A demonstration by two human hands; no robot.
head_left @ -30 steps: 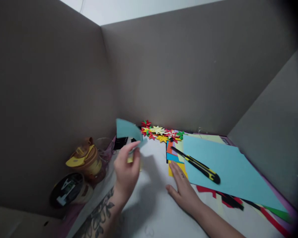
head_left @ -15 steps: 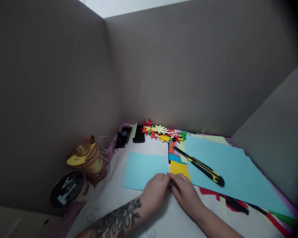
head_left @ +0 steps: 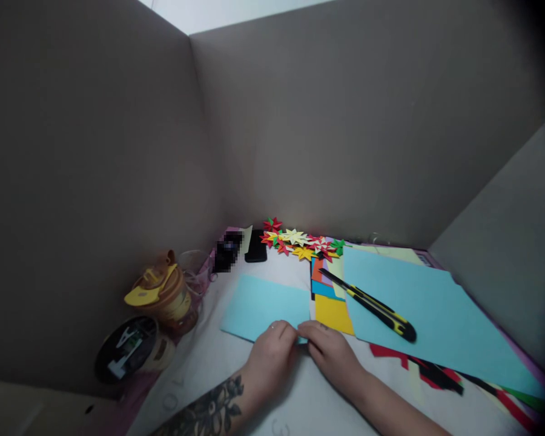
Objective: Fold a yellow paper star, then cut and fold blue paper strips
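A light blue sheet of paper (head_left: 266, 306) lies on the white table surface in front of me. My left hand (head_left: 275, 348) is closed at the sheet's near edge, thumb and fingers pressed together on it. Right beside it, my right hand (head_left: 327, 351) pinches the sheet's near right corner, its fingertips almost touching the left hand. Whether the paper is folded under the fingers is hidden. Just right of the sheet are a yellow paper piece (head_left: 333, 315) and other coloured pieces. A black and yellow utility knife (head_left: 372, 306) rests with its blade out on a larger blue sheet (head_left: 436, 321).
Folded paper stars (head_left: 302, 239) and a black phone (head_left: 255, 247) lie along the back panel. At left stand a brown lidded cup (head_left: 163, 293) and a black-lidded container (head_left: 127, 350). Red and black paper scraps (head_left: 429, 369) lie at right. Grey panels enclose the table.
Both hands have moved slightly left along the near edge. The light blue sheet has turned a little, its left side coming nearer to me.
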